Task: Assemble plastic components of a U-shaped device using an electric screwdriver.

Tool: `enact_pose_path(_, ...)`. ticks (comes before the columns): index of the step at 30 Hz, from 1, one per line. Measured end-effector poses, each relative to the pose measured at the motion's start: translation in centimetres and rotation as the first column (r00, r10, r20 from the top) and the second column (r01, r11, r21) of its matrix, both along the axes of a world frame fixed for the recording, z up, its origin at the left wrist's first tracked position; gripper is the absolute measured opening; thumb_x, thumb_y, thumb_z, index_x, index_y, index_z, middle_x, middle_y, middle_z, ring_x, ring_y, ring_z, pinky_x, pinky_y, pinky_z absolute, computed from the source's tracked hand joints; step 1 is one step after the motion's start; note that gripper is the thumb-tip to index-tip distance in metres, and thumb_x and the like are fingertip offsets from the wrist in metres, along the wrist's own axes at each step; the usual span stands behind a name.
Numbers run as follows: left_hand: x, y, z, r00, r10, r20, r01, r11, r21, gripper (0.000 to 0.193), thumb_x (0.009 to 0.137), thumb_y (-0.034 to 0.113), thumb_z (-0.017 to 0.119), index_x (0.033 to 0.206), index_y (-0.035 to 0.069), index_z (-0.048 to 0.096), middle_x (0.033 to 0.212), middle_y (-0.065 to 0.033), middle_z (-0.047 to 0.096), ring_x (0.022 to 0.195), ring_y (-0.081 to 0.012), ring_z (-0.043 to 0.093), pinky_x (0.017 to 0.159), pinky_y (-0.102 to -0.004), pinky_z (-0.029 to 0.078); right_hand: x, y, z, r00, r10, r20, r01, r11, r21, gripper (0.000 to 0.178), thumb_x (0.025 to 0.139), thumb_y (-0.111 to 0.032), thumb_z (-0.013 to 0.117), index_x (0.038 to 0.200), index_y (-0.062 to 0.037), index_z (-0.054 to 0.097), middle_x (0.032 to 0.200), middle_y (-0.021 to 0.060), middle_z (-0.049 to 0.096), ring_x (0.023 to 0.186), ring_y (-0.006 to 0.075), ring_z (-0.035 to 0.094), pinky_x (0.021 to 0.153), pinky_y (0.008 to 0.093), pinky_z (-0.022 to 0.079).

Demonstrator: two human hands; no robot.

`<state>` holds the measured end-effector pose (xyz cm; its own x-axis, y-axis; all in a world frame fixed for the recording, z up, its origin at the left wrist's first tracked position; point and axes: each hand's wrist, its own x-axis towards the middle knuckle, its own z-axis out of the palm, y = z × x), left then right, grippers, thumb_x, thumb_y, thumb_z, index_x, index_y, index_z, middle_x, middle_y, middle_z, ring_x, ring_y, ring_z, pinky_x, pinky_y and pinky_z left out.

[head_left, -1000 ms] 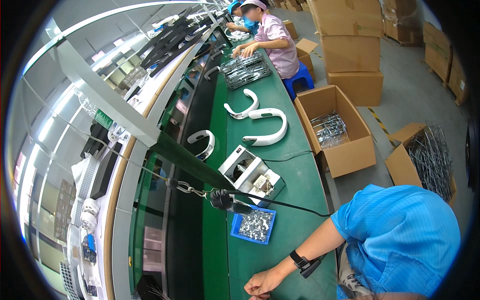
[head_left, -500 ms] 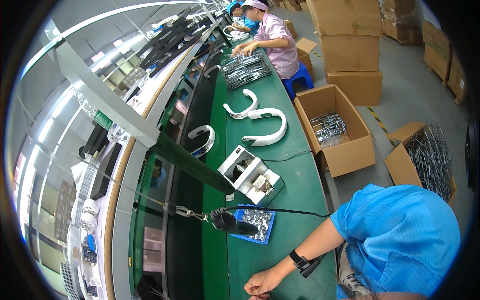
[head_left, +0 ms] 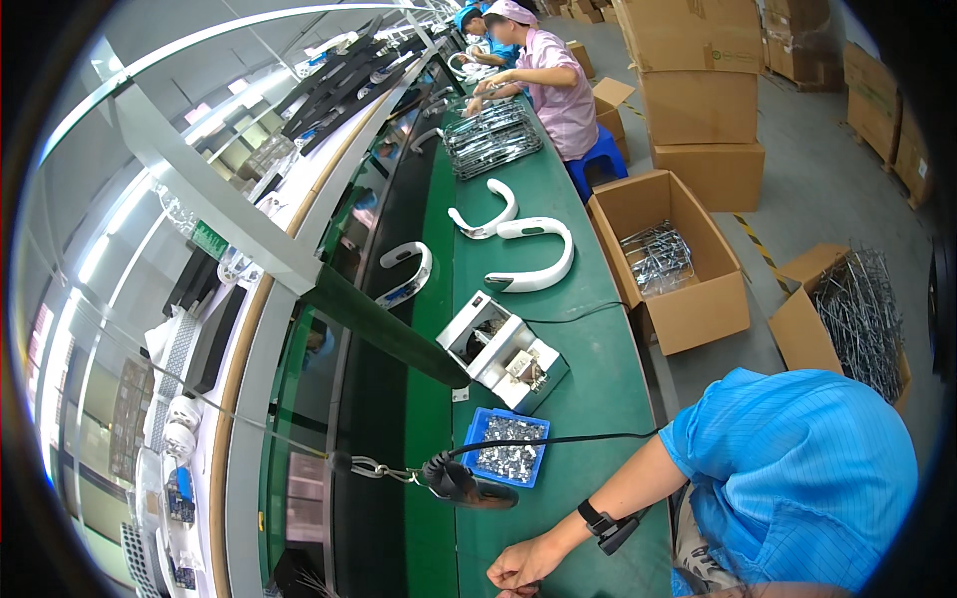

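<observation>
My right hand (head_left: 523, 564) rests low over the green bench (head_left: 598, 399) near the bottom edge, a black band on its wrist. Its fingers are curled together; anything in them is hidden. Of my left hand, at most a sliver of fingers shows beneath the right one, cut off by the frame. Just beyond, a black corded hand tool (head_left: 471, 486), probably an electric screwdriver, hangs from a metal clip. Beside it sits a blue tray (head_left: 542, 460) of small metal parts. Further along stands a white screw-feeder-like machine (head_left: 503, 351).
White U-shaped neck-fan-like pieces (head_left: 543, 274) lie beyond the machine, another (head_left: 407, 274) on the dark conveyor (head_left: 384, 439). A co-worker in pink (head_left: 551, 90) sits by a stack of wire racks (head_left: 491, 140). Open cartons (head_left: 698, 309) with metal wire parts stand right. A slanted post (head_left: 389, 329) crosses the bench.
The hanging tool has swung off the blue tray, toward my right hand, exposing more of the tray. The co-worker's hands have shifted at the racks. My right hand has barely moved.
</observation>
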<state>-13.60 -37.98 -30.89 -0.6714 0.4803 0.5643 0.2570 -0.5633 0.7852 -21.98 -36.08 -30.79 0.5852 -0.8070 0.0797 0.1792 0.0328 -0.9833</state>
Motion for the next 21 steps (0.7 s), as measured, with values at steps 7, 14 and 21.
enact_pose_path(7, -0.29, 0.24, 0.37, 0.990, 0.130, 0.048, -0.130, 0.991, -0.016, 0.056, 0.099, 0.037, 0.051, 0.134, -0.007, 0.047, 0.131, -0.0224, 0.048, 0.121, -0.0339, 0.047, 0.101, -0.0434, 0.041, -0.37, 0.29, 0.86, 1.000, -0.005, -0.020, 0.005, 1.000, -0.001, 0.022, 0.106, -0.019, 0.053, 0.092, -0.0025, 0.057, 0.075, 0.0062, 0.067, 0.063, 0.0134, 0.064, 0.052, 0.0302, 0.052)
enact_pose_path(14, -0.36, 0.40, 0.71, 0.960, 0.264, 0.091, -0.261, 0.964, -0.041, 0.052, 0.100, 0.035, 0.051, 0.131, -0.006, 0.048, 0.128, -0.0209, 0.049, 0.118, -0.0322, 0.048, 0.098, -0.0422, 0.042, -0.45, 0.23, 1.10, 1.000, 0.008, -0.010, -0.008, 1.000, 0.011, 0.022, 0.107, -0.019, 0.052, 0.093, -0.0019, 0.057, 0.075, 0.0064, 0.068, 0.063, 0.0137, 0.065, 0.053, 0.0308, 0.052)
enact_pose_path(21, -0.43, 0.63, 0.84, 0.913, 0.386, 0.130, -0.381, 0.922, -0.067, 0.048, 0.101, 0.034, 0.052, 0.128, -0.006, 0.049, 0.124, -0.0193, 0.050, 0.114, -0.0304, 0.048, 0.096, -0.0410, 0.042, -0.32, 0.10, 0.65, 1.000, -0.002, 0.012, 0.002, 1.000, -0.016, 0.022, 0.106, -0.017, 0.054, 0.090, -0.0031, 0.056, 0.074, 0.0049, 0.067, 0.064, 0.0124, 0.065, 0.054, 0.0304, 0.053)
